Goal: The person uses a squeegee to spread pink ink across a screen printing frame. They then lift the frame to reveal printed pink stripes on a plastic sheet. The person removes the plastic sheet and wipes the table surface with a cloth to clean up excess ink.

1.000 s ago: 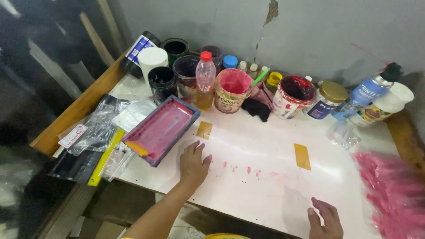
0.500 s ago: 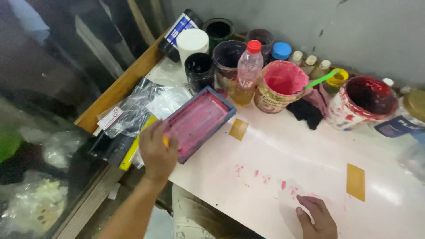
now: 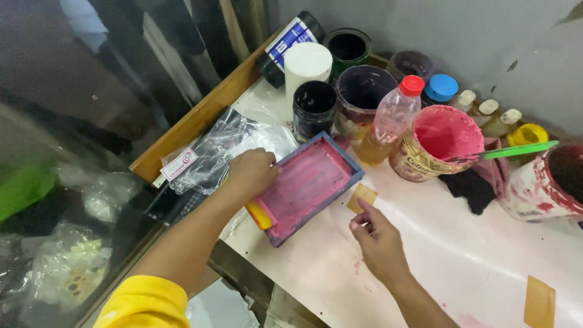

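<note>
Left hand [image 3: 250, 173] closed over the near-left edge of the pink-stained printing frame [image 3: 310, 185], fingers curled on its rim, thumb side hidden. Just below that grip, a yellow handle [image 3: 260, 215] poking out from under the frame's corner. Clear plastic bags [image 3: 221, 149] lying just left of the gripping hand. Right hand [image 3: 378, 240] resting loosely on the white table [image 3: 461, 255], forefinger out, tip touching a tan tape patch [image 3: 362, 197] beside the frame's right corner. Beyond the frame: red-capped bottle [image 3: 393, 118], pink-filled paint tub [image 3: 438, 143].
</note>
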